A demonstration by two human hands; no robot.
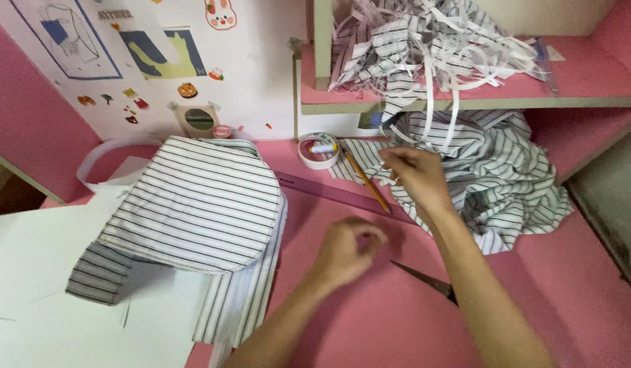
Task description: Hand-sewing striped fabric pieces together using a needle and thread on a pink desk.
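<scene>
Nearest, the left hand (347, 249) curls loosely over the pink table (370, 313); whether it pinches anything cannot be told. Scissors (424, 278) beside it are half hidden by the right forearm. Farther, the right hand (416, 176) pinches striped fabric (506, 177), just beyond a pencil (365, 178).

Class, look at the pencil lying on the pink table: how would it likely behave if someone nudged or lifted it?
The pencil looks thin and stiff, so it would probably lift as one rigid piece. Its slim shaft may roll if pushed sideways. It rests partly on striped cloth, which might slow any rolling. It seems light.
</scene>
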